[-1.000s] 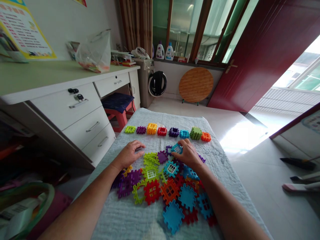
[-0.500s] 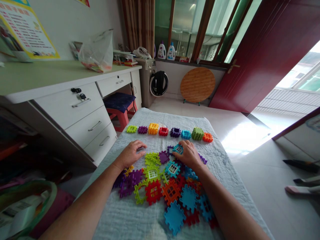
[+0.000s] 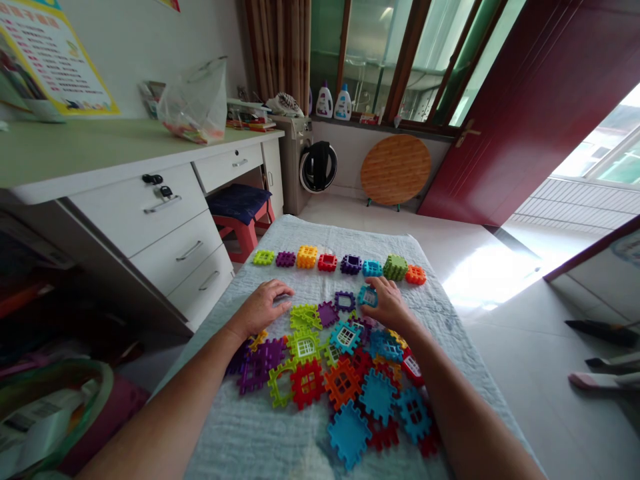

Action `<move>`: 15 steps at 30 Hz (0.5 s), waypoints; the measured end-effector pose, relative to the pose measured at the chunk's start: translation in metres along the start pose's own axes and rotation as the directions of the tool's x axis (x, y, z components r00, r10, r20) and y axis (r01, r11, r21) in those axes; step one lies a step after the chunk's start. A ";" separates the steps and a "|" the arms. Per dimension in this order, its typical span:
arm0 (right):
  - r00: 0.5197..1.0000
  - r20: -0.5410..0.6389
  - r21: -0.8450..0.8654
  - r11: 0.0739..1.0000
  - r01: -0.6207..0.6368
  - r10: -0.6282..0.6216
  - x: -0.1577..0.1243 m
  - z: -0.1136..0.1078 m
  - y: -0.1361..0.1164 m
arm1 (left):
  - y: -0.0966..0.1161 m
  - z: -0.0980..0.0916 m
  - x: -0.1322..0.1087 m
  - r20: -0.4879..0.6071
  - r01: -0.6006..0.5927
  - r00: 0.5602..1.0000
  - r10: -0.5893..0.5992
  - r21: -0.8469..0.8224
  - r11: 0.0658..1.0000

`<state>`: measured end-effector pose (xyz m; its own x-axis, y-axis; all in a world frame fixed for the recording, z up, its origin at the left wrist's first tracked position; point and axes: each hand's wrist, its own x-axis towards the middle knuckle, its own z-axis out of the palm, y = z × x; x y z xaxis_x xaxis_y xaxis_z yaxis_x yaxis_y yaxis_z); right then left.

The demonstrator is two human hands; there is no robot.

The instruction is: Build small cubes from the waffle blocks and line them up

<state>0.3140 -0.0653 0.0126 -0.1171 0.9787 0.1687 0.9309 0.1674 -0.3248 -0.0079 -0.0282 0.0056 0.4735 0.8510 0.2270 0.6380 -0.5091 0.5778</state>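
My right hand (image 3: 390, 304) has its thumb and fingers on a light-blue interlocking building tile (image 3: 369, 296) with a window opening, just behind the pile. My left hand (image 3: 263, 308) rests on the cloth at the pile's left, thumb apart from the fingers and nothing in it. A dark purple square frame tile (image 3: 345, 301) and a solid purple tile (image 3: 327, 313) lie between the hands. Nearer me are lime tiles (image 3: 305, 345), a red window tile (image 3: 307, 385), an orange tile (image 3: 343, 380) and a plain blue tile (image 3: 349, 435), some overlapping. My right forearm hides part of the pile.
Several small assembled blocks, among them a yellow cube (image 3: 307, 257) and a green cube (image 3: 395, 267), form a row across the cloth-covered table (image 3: 345, 233). A white desk (image 3: 150, 157) and a stool (image 3: 240, 207) stand left; a basket (image 3: 107, 400) sits lower left.
My right hand has moved right with the light-blue tile, uncovering the dark purple frame tile and more of the pile. My left hand has not moved.
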 end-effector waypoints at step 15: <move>0.992 0.123 -0.056 0.998 -0.010 0.016 0.000 -0.005 0.005 | 0.000 0.000 0.000 0.001 0.010 1.000 -0.010 -0.023 1.000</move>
<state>0.3208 -0.0655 0.0158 -0.1434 0.9885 0.0480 0.9498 0.1511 -0.2738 -0.0080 -0.0284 0.0053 0.4675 0.8560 0.2209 0.6287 -0.4976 0.5976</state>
